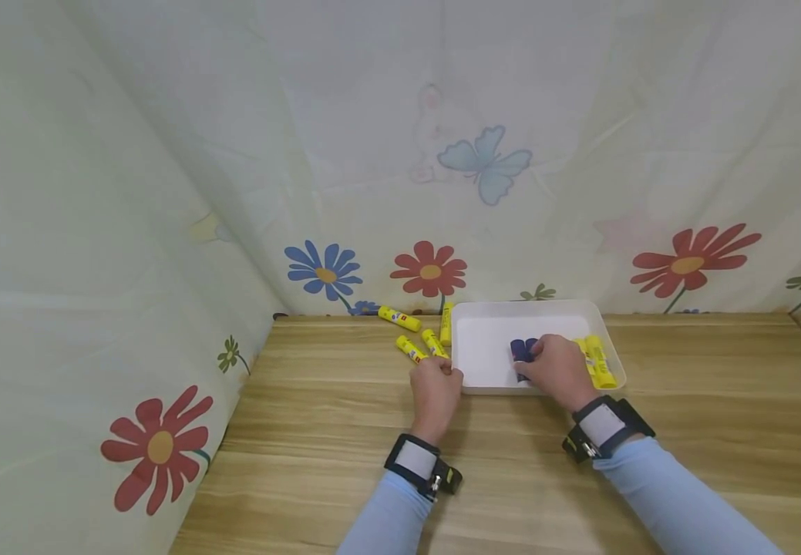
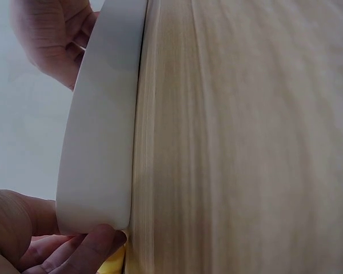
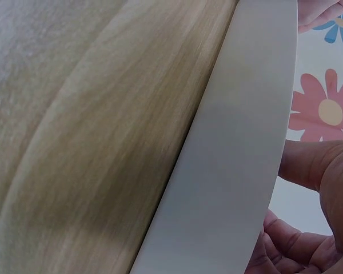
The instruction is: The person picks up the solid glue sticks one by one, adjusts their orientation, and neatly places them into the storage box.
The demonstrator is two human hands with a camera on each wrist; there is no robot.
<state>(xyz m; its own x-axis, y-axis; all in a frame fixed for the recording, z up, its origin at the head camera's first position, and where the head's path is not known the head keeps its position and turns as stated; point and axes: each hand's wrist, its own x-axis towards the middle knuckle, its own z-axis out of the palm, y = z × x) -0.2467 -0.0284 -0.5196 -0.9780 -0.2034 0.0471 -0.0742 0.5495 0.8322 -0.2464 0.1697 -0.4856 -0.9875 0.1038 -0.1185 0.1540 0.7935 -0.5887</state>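
Observation:
My left hand [image 1: 436, 393] pinches the front left corner of a white tray [image 1: 483, 389]. In the left wrist view its thumb lies at the rim, and its fingers [image 2: 88, 251] curl against the outer wall beside a bit of yellow. Inside the tray, my right hand [image 1: 563, 371] grips dark blue glue sticks [image 1: 519, 354], two of which show side by side near the middle. Yellow glue sticks [image 1: 603, 362] lie along the tray's right end, just past that hand. The tray wall [image 3: 223, 131] hides the blue sticks from the right wrist view.
Left of the tray, several yellow glue sticks [image 1: 400, 318] lie loose on the wooden table [image 1: 331, 393]. One yellow stick [image 1: 446, 324] lies along the tray's left side. A flower-printed curtain [image 1: 372, 154] rises behind the table and along its left side.

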